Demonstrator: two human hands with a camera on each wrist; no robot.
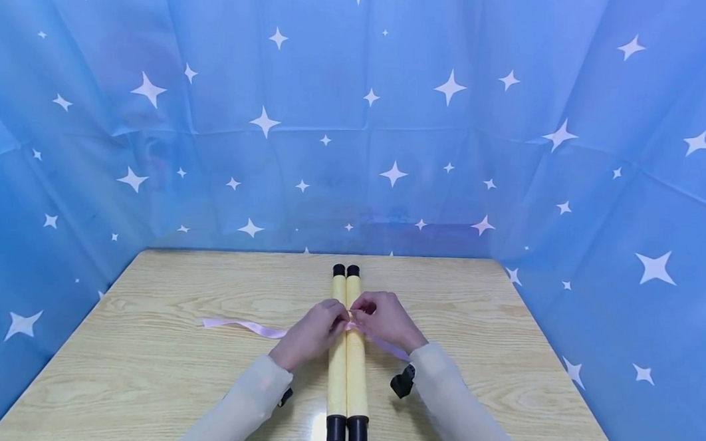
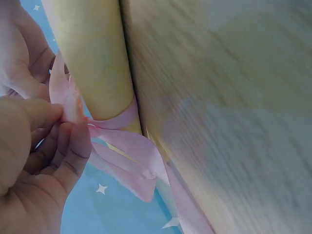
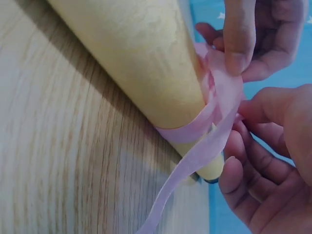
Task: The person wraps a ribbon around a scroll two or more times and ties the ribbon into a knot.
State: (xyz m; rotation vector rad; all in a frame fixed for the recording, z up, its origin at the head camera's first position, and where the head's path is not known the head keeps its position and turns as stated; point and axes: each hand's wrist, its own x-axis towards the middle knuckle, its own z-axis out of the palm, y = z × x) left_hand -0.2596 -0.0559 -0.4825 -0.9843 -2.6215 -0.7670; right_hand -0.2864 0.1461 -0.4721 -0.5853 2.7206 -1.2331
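A scroll (image 1: 353, 374), rolled into two pale yellow cylinders with black end caps, lies lengthwise on the table. A pink ribbon (image 2: 117, 119) runs round both rolls, with loops gathered on top; whether a knot holds them is hidden by fingers. My left hand (image 1: 316, 330) pinches a ribbon loop between thumb and fingertips, just over the rolls. Opposite it, my right hand (image 1: 386, 321) pinches the ribbon too, its fingertips close to the left ones. In the right wrist view, a ribbon tail (image 3: 180, 170) hangs down beside the roll.
One ribbon end (image 1: 242, 326) stretches left across the wooden table (image 1: 201, 379); another passes under the right wrist. Black wrist cameras (image 1: 403, 382) sit at both cuffs. A blue curtain (image 1: 337, 66) with white stars encloses the back and sides.
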